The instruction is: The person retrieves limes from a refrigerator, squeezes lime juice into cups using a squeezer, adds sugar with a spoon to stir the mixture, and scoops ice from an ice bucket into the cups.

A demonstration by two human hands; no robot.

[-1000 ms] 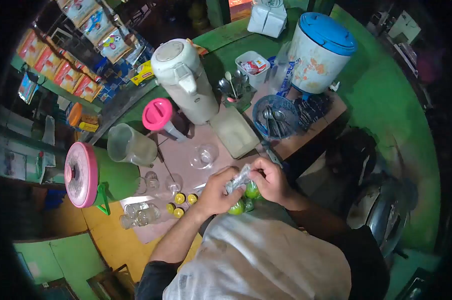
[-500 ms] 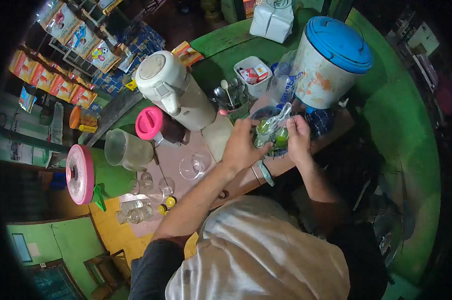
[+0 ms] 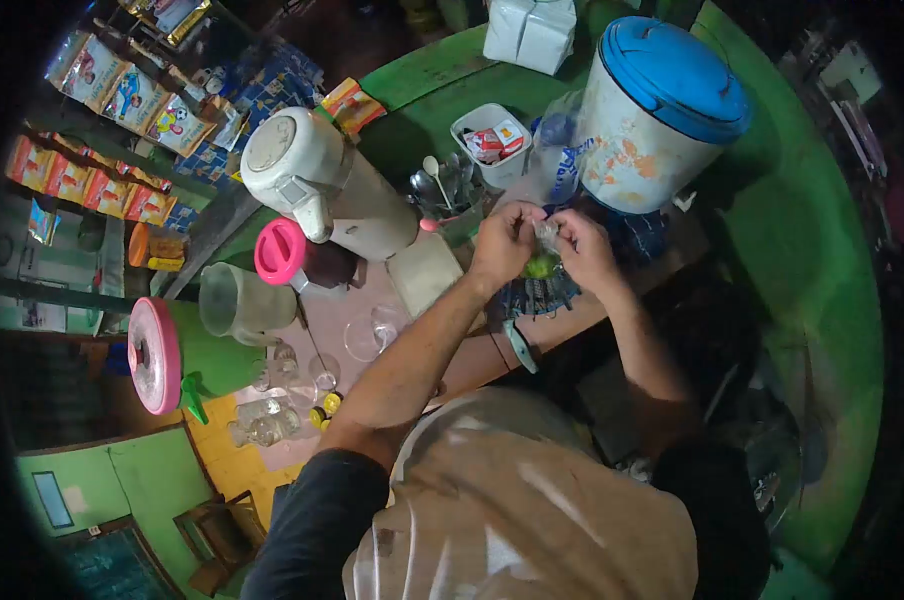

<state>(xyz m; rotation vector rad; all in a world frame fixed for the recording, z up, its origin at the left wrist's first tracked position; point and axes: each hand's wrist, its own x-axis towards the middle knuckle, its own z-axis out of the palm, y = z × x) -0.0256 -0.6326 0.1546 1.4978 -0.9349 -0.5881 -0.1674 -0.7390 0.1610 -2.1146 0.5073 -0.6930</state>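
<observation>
Both hands meet at the neck of a clear plastic bag (image 3: 546,232) with green pieces (image 3: 540,266) in its lower part. My left hand (image 3: 508,240) pinches the bag's top from the left, fingers curled. From the right, my right hand (image 3: 583,247) pinches the same gathered plastic, close to the left fingertips. Below the bag is a dark basket (image 3: 540,297), partly hidden by it. A knife with a pale green handle (image 3: 520,346) lies at the table edge, nearer to me than the basket.
Left of my hands stand a white thermos (image 3: 357,200), a pink-lidded jug (image 3: 307,257), a cup of spoons (image 3: 452,205) and glass jars (image 3: 267,421). Beyond are a white tub of sachets (image 3: 492,145) and a blue-lidded bucket (image 3: 637,130). A pink-lidded green container (image 3: 207,350) stands far left.
My hands have drawn together at the bag's top, and my left hand has left the bag's side. The bag's plastic is now gathered between the fingers. The view has shifted slightly.
</observation>
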